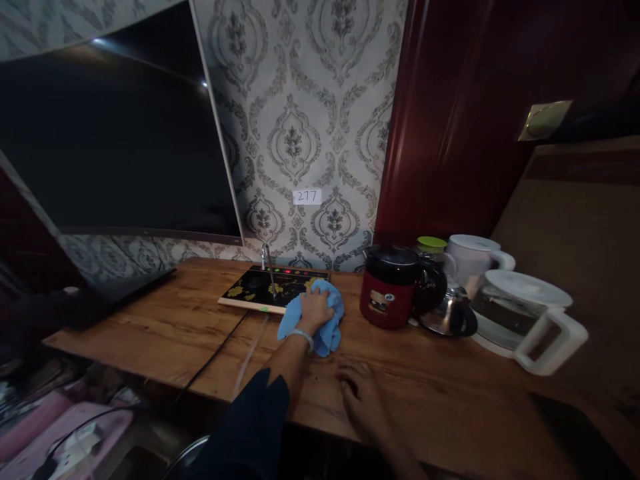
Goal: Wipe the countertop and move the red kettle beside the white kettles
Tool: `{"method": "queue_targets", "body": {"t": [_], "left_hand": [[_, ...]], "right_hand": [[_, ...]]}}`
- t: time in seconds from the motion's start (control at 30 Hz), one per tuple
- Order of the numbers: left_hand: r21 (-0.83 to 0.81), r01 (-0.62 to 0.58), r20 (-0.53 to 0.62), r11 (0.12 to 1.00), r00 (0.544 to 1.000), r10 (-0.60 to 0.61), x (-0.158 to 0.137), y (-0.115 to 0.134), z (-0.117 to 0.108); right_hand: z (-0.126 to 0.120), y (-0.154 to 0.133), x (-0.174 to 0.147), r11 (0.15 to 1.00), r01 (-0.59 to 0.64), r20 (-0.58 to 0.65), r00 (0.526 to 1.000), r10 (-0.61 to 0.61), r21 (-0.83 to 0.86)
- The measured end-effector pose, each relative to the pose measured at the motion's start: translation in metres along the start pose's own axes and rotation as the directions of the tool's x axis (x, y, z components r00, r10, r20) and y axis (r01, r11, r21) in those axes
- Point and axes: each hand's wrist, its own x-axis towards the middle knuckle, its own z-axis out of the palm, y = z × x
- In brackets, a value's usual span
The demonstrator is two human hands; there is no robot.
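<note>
My left hand (315,312), with a pale bangle at its wrist, presses a crumpled blue cloth (329,333), its fingers bent into the fabric. The cloth covers the right end of a flat black electric tea stove (250,285) with gold flower patterns and small lit buttons, and hangs over onto the wooden table (200,340). A thin curved metal spout (267,257) rises from the stove. My right hand (359,387) rests near the table's front edge, fingers loosely curved, thumb apart, holding nothing.
Right of the cloth stand a red-and-black kettle (387,290), a small metal pot (447,313), a green-lidded container (431,245), a white-lidded jug (470,260) and a glass pot (515,313). A black cord (213,360) crosses the front edge. A large television (120,133) hangs left.
</note>
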Motion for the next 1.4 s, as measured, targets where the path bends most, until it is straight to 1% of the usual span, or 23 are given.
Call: {"method": "queue_targets", "body": {"t": [0.07,0.17,0.3,0.47,0.53,0.57,0.63,0.7,0.77,0.83,0.87,0.9,0.97,1.03,1.1,1.17,1.3,1.4], "left_hand": [[0.001,0.005,-0.006,1.0,1.0,-0.005,-0.001,0.001,0.0],[-0.008,-0.006,0.02,1.0,1.0,0.006,-0.004,0.0,-0.006],[-0.014,-0.025,0.016,1.0,1.0,0.026,-0.014,-0.003,-0.01],[-0.066,-0.071,0.027,0.995,0.997,0.073,-0.042,-0.008,-0.009],[-0.141,-0.089,0.005,0.986,0.996,0.091,-0.059,-0.012,-0.006],[-0.204,-0.088,-0.012,0.975,0.996,0.088,-0.068,-0.014,-0.005],[-0.36,-0.064,-0.047,0.931,0.998,0.05,-0.087,-0.02,-0.001],[-0.488,-0.013,-0.093,0.873,0.995,-0.037,-0.107,-0.028,-0.001],[-0.52,0.024,-0.177,0.854,0.975,-0.135,-0.123,-0.039,-0.004],[-0.449,0.082,-0.234,0.89,0.95,-0.206,-0.134,-0.049,-0.008],[-0.39,0.131,-0.226,0.911,0.946,-0.233,-0.137,-0.053,-0.01],[-0.328,0.187,-0.19,0.926,0.947,-0.259,-0.139,-0.056,-0.011],[-0.219,0.284,-0.056,0.934,0.951,-0.303,-0.139,-0.057,-0.008],[-0.134,0.328,0.054,0.935,0.945,-0.323,-0.137,-0.053,-0.003],[-0.066,0.331,0.093,0.941,0.941,-0.325,-0.133,-0.047,0.004],[-0.033,0.322,0.085,0.946,0.944,-0.318,-0.126,-0.042,0.01],[-0.059,0.285,0.062,0.957,0.958,-0.281,-0.11,-0.039,0.016],[-0.068,0.241,0.058,0.968,0.97,-0.237,-0.106,-0.039,0.016]], "right_hand": [[0.0,0.0,0.0,1.0,0.001,0.003,1.0,-0.001,0.006],[-0.001,0.001,0.001,1.0,-0.002,0.001,1.0,0.002,0.003],[-0.002,0.002,0.001,1.0,0.004,0.008,1.0,-0.004,-0.001],[-0.002,0.005,0.0,1.0,0.005,0.001,1.0,-0.005,-0.001],[-0.002,0.006,-0.001,1.0,0.004,0.008,1.0,-0.004,-0.005],[-0.002,0.006,-0.001,1.0,0.005,0.016,1.0,-0.005,-0.008],[-0.002,0.005,-0.001,1.0,0.004,0.024,1.0,-0.004,-0.017],[-0.003,0.004,-0.001,1.0,0.001,0.025,1.0,0.0,-0.022],[-0.003,0.003,-0.001,1.0,-0.005,0.022,1.0,0.006,-0.021],[-0.003,0.003,-0.001,1.0,-0.007,0.02,1.0,0.008,-0.021],[-0.003,0.003,-0.001,1.0,-0.006,0.016,1.0,0.007,-0.021],[-0.002,0.004,-0.001,1.0,-0.004,0.011,1.0,0.004,-0.021],[-0.002,0.005,-0.001,1.0,0.003,0.013,1.0,-0.003,-0.023],[-0.002,0.006,-0.001,1.0,0.001,0.019,1.0,-0.001,-0.028],[-0.002,0.006,-0.001,0.999,-0.008,0.018,1.0,0.009,-0.035],[-0.002,0.006,-0.001,0.999,-0.015,0.009,1.0,0.015,-0.037],[-0.002,0.006,-0.001,1.0,-0.008,-0.003,1.0,0.008,-0.029],[-0.001,0.007,-0.001,0.999,-0.006,-0.005,1.0,0.006,-0.032]]}}
